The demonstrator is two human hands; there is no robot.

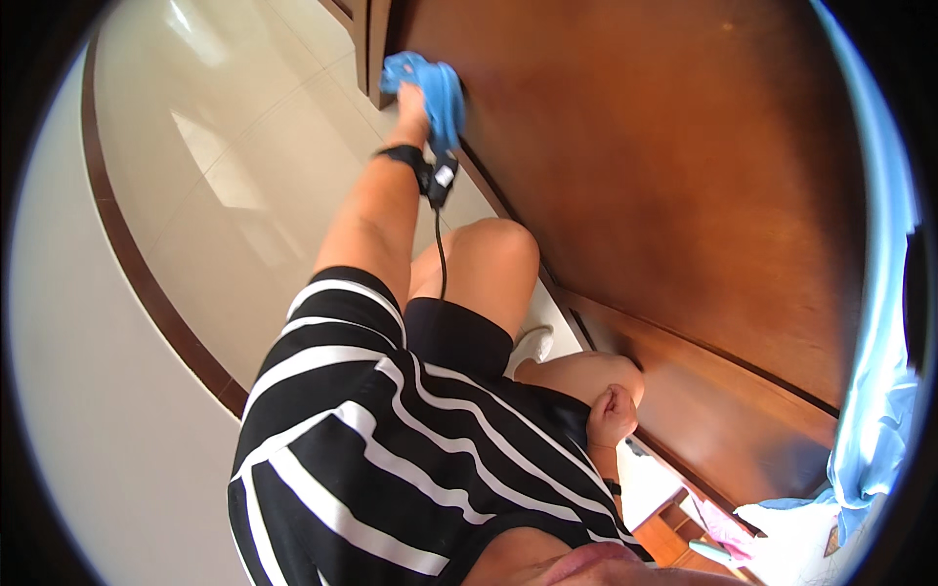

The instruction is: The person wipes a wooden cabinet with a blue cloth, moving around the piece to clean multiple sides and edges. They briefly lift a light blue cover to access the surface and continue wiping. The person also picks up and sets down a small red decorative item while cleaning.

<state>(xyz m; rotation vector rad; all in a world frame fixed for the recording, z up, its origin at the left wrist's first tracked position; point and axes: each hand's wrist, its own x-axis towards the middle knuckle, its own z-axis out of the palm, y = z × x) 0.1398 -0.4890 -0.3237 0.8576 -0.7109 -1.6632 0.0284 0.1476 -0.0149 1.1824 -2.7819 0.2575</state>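
Observation:
My left hand (412, 106) is stretched out at the top, gripping a blue cloth (443, 99). The cloth lies against the lower edge of a large brown wooden panel (659, 161), beside a wooden post (372, 55). A black strap with a small black device (441, 179) sits on my left wrist, and a cable runs down from it. My right hand (614, 417) is curled into a loose fist by my bent right knee. Nothing shows in its fingers, and a dark band circles that wrist.
Pale glossy floor tiles (242, 146) stretch to the left, up to a dark skirting strip (139, 271) and a white wall (66, 293). Light-blue fabric (872, 439) hangs along the right side. At the lower right are pink fabric (722, 527) and orange-brown wooden furniture (670, 531).

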